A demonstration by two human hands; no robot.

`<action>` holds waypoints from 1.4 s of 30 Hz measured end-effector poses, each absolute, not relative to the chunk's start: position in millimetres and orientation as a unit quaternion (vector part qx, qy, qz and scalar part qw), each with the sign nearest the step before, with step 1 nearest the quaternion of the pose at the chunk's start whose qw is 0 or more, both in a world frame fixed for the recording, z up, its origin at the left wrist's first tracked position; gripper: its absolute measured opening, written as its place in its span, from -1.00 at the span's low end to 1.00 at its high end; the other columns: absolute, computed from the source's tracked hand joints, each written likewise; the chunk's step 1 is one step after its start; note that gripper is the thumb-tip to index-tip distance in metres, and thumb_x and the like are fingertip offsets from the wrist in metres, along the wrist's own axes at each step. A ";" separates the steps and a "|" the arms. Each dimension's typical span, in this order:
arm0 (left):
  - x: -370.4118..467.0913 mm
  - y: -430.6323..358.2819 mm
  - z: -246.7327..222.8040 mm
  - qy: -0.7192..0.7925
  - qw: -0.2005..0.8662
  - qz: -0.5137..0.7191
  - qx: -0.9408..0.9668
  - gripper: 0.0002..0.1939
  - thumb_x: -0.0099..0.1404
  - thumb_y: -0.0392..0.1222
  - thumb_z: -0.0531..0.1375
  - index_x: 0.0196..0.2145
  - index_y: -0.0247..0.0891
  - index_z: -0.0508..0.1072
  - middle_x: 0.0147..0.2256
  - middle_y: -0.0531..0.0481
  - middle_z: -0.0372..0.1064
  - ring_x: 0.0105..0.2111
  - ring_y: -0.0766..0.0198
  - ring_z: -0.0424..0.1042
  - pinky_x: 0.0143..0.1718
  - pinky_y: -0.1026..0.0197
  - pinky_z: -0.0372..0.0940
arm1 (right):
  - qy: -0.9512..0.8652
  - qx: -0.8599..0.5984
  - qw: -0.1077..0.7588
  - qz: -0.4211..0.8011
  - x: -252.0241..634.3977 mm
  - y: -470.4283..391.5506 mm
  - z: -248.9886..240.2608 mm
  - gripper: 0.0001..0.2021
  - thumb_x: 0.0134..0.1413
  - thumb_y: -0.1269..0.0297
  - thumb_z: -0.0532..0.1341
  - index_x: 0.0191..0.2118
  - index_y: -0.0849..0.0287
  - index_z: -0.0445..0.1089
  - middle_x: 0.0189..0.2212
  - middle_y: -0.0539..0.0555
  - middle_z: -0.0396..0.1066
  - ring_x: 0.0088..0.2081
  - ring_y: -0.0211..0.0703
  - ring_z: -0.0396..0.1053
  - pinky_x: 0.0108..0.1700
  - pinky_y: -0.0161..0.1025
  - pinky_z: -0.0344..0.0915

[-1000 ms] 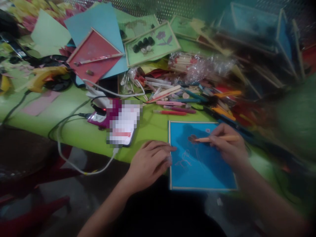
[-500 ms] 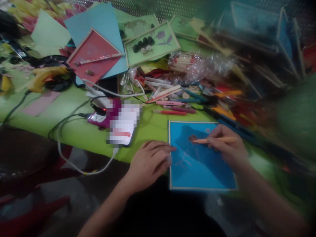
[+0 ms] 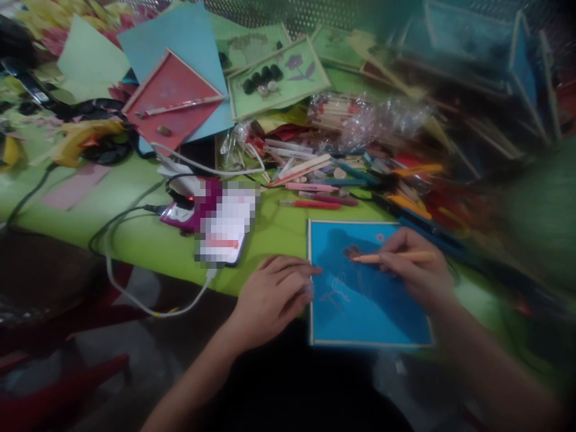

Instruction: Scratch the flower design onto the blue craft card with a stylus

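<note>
Cannot make out well the far right side, being dark and blurred, nor read the mosaic-covered phone (image 3: 229,222). Hiding part of the right edge of 1 square blue board with pale wooden edging (image 3: 333,324), at the near edge of the green desk (image 3: 270,222), with the right hand (image 3: 418,270). Pinching there 1 slim orange pen (image 3: 369,258), pointed at 1 dark drawn flower (image 3: 352,251); cannot tell if touching. Resting the left hand (image 3: 276,294), loosely bent, on the left edge; cannot tell if gripping. Counting 4 black oval pebbles (image 3: 266,74) and 2 whitish pebbles (image 3: 262,90) on 1 light-green framed panel (image 3: 288,90).
</note>
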State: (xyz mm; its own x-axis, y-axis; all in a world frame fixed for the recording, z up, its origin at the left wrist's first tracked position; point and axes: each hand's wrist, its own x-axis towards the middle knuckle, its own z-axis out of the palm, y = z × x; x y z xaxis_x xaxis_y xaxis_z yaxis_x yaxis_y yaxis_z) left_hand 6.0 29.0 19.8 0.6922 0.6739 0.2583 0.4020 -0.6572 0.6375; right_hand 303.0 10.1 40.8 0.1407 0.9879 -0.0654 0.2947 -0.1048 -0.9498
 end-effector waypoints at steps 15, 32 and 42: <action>6.2 29.3 22.1 0.305 0.271 0.248 0.879 -0.86 0.59 -0.19 0.11 -0.19 -0.16 0.40 0.12 0.05 0.62 0.11 0.15 0.53 0.08 0.04 0.24 | -0.526 -0.634 0.408 0.394 304.2 9.2 38.6 -0.83 0.12 0.23 0.39 -0.42 0.04 0.41 -0.60 -0.10 0.39 -0.57 -0.25 0.25 -0.26 -0.14 0.34; 5.8 28.8 21.9 0.315 0.277 0.236 0.876 -0.83 0.58 -0.16 0.11 -0.19 -0.16 0.45 0.11 0.00 0.63 0.11 0.12 0.54 0.07 -0.01 0.27 | -0.523 -0.644 0.380 0.408 302.1 8.1 40.9 -0.78 0.16 0.13 0.41 -0.39 0.08 0.43 -0.53 0.00 0.47 -0.51 -0.20 0.36 -0.43 -0.22 0.30; 6.7 28.4 22.3 0.312 0.271 0.252 0.875 -0.85 0.59 -0.16 0.12 -0.19 -0.16 0.42 0.11 0.05 0.63 0.11 0.15 0.53 0.09 0.02 0.24 | -0.522 -0.636 0.378 0.424 301.1 6.9 39.5 -0.79 0.16 0.13 0.42 -0.36 0.09 0.45 -0.51 -0.01 0.50 -0.51 -0.22 0.36 -0.44 -0.25 0.32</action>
